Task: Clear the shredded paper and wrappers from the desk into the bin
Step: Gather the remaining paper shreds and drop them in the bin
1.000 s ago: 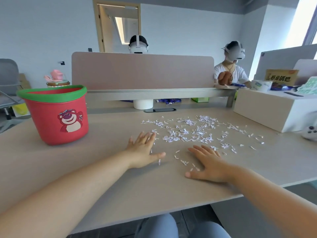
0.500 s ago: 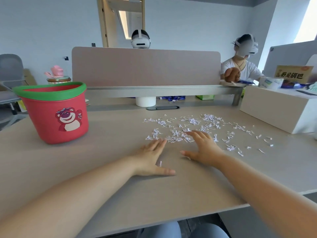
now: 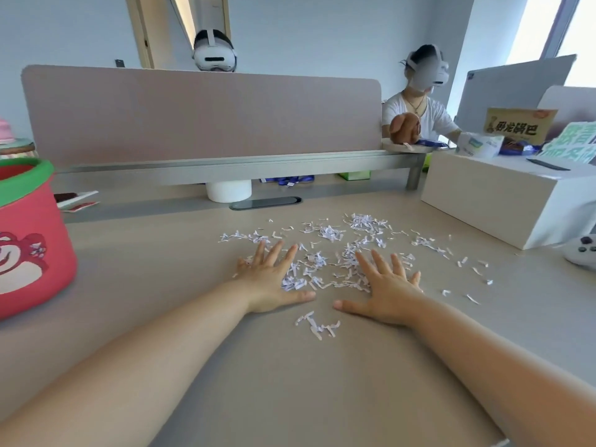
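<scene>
Left hand: left hand [image 3: 270, 283] lies palm-down on the desk [image 3: 258, 382], fingers spread flat, gripping nothing.
Right hand: right hand [image 3: 387, 290] likewise flat and splayed, thumbs pointing inward.
Shredded paper: shredded paper [image 3: 322, 253], thin white curled strips, scattered between and beyond both hands.
Bin: bin [image 3: 29, 240], red with green rim, far left, partly cut off.

Red bin [image 3: 32, 240] cut off by left edge (bear print partly lost)
</scene>
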Available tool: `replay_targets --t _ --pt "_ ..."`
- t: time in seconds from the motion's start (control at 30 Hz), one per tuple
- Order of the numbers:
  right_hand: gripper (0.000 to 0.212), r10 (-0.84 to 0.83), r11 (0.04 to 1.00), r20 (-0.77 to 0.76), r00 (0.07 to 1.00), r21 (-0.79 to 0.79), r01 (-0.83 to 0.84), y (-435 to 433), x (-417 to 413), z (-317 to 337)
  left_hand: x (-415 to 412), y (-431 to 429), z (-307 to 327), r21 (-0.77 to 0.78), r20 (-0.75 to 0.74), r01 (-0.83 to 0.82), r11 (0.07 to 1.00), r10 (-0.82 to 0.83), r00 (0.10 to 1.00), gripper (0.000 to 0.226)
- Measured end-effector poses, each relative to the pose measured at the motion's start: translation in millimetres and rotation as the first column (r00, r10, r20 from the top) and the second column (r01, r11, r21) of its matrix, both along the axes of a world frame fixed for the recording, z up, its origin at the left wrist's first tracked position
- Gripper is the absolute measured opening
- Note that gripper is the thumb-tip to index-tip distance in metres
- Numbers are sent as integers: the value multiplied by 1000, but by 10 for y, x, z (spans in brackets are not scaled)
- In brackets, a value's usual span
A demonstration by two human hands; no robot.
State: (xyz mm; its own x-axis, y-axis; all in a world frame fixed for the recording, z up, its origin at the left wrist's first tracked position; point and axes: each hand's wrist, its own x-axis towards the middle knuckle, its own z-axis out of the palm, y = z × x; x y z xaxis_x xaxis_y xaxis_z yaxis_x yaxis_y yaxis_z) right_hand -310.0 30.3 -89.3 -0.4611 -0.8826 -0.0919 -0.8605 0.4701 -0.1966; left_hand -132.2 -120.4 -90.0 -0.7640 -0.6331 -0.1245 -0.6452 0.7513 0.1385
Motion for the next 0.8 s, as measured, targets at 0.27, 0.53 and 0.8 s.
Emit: replay_targets --t 0.27,0.53,0.8 --pt "107 97 995 -1 995 -13 -97 -795 -428 2 -414 -590 -6 -70 24 -104 992 106 994 98" --pt "66 258 956 42 965 -154 -249 -1217 -501 -11 -480 -801 -77 -67 -174 17 998 -28 984 57" --pt "22 344 880 15 939 -355 -316 -937 -138 11 -232 -459 -33 -81 -315 -7 997 -19 949 23"
